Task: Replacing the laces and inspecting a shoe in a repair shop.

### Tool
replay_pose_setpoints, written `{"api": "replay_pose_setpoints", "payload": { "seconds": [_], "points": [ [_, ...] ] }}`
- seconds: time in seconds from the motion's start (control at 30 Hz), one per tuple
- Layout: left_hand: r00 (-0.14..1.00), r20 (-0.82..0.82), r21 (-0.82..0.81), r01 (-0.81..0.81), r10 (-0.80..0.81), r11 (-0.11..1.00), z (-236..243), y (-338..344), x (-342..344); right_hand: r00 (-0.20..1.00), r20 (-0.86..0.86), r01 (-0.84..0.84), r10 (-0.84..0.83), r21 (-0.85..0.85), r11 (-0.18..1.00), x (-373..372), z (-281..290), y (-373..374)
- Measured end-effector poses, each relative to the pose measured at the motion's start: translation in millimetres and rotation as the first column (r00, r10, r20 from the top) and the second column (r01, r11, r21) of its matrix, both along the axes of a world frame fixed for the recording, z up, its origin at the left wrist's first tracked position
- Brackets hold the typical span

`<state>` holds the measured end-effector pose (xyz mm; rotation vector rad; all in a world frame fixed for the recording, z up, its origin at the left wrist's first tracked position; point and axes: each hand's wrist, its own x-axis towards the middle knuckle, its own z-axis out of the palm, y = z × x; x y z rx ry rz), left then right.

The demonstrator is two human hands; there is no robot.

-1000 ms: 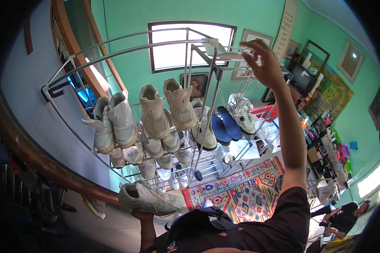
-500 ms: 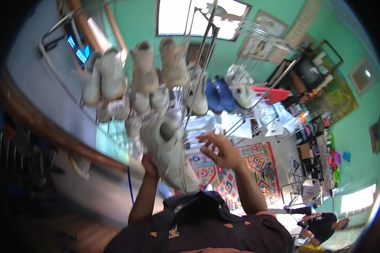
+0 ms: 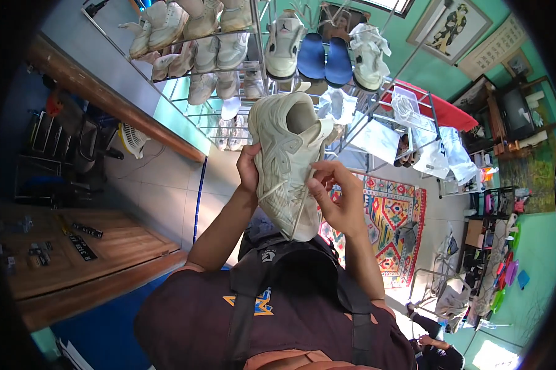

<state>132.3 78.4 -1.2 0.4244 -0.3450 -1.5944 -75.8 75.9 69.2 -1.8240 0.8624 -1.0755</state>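
Note:
A cream-white sneaker [image 3: 284, 154] is held up in front of my chest, its opening upward and its toe toward me. My left hand [image 3: 249, 169] grips it along its left side, thumb in view and the other fingers hidden beneath. At the shoe's right side, my right hand [image 3: 341, 197] is closed, with thumb and forefinger pinched at the laces. A loose shoelace [image 3: 301, 211] runs from those fingertips down toward the toe. Part of another pale shape shows behind the sneaker's right edge; I cannot tell if it is a second shoe.
Ahead stands a metal rack [image 3: 167, 65] holding several worn pale shoes and blue slides [image 3: 325, 60]. Plastic-wrapped items [image 3: 431, 151] sit at its right. A patterned rug [image 3: 392, 228] lies on the tiled floor. Left is a wooden cabinet [image 3: 114, 246]; a person [image 3: 435, 351] is at lower right.
My view has tilted down, and the sneaker now appears more central and upright. My right hand, apart from the shoe with spread fingers before, has come in to its laces and closed.

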Motion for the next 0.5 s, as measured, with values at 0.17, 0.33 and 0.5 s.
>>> {"api": "replay_pose_setpoints", "payload": {
  "seconds": [0.17,0.33,0.5],
  "points": [
    [0.997,0.027,-0.024,-0.066,0.067,0.998,-4.8,18.7,-32.7,0.975,0.005,0.215,-0.22,0.206,0.955,-17.4,7.7,22.3],
    [0.987,-0.051,-0.063,-0.153,0.15,0.986,-19.8,19.7,-30.9,0.977,0.215,-0.039,-0.017,0.251,0.967,-42.0,-9.5,36.4],
    [0.954,-0.042,-0.08,-0.298,0.295,0.951,-19.7,-3.8,-21.0,0.557,0.095,-0.816,0.825,-0.12,0.565,-63.1,4.7,56.1]
  ]
}}
